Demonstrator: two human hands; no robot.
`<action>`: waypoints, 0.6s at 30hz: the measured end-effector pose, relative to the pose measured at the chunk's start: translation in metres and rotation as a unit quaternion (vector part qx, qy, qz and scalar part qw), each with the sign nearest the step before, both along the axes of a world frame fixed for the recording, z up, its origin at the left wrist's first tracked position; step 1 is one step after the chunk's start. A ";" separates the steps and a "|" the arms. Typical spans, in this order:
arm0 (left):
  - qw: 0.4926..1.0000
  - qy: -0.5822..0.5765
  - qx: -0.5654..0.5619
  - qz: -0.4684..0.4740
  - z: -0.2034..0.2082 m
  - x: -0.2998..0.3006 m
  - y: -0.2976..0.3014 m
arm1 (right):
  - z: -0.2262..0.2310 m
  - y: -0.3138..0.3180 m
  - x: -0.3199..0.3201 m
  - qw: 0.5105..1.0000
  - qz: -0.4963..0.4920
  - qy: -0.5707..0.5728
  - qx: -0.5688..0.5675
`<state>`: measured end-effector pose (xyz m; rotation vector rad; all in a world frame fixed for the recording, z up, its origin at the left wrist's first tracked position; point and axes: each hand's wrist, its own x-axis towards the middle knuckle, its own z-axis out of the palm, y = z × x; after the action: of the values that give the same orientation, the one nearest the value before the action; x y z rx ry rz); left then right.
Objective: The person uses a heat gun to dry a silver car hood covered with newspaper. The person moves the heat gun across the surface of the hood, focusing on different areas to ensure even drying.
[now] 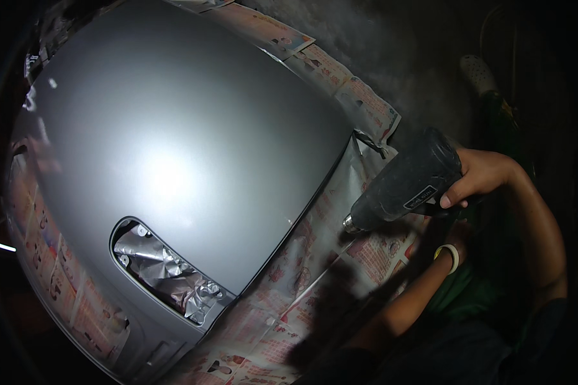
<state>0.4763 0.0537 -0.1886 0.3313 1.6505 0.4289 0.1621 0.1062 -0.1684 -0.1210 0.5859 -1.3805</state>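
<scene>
My right hand (pixel 485 176) is closed around the handle of a black heat gun (pixel 401 179). Its metal nozzle (pixel 349 224) points down and left, over the masking paper and apart from the metal. Lower down, a pale band circles the wrist of my left arm. My left hand (pixel 457 239) is in shadow beneath the heat gun, near my dark green trouser leg; its fingers are mostly hidden. To the left spreads a large, smooth, silver-grey car body panel (pixel 192 109) with a bright light reflection on it. An elongated opening near its lower edge shows crumpled silver foil (pixel 167 266).
Printed newspaper sheets (pixel 289 282) cover the area beside the panel's right edge. More newspaper (pixel 331 70) lines the far edge, and some (pixel 64 276) lies along the left side. Dark grey floor (pixel 392 38) lies beyond. A light-coloured shoe (pixel 477 74) shows at the upper right.
</scene>
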 end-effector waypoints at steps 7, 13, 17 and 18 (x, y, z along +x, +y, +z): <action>0.997 0.073 0.010 0.008 -0.019 0.070 -0.004 | -0.009 -0.011 0.031 0.982 -0.145 0.068 0.098; 0.955 0.180 0.025 0.235 -0.038 0.116 -0.024 | 0.005 -0.057 0.033 0.898 -0.375 0.078 0.215; 0.935 0.232 0.051 0.264 -0.039 0.131 -0.031 | 0.040 -0.056 0.052 0.889 -0.403 0.105 0.190; 0.927 0.235 0.060 0.287 -0.038 0.134 -0.032 | 0.049 -0.057 0.062 0.884 -0.397 0.099 0.225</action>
<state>0.6107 0.0215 -0.2266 0.0252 2.1966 0.9493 0.2245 0.0493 -0.1194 0.4081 1.1998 -1.9869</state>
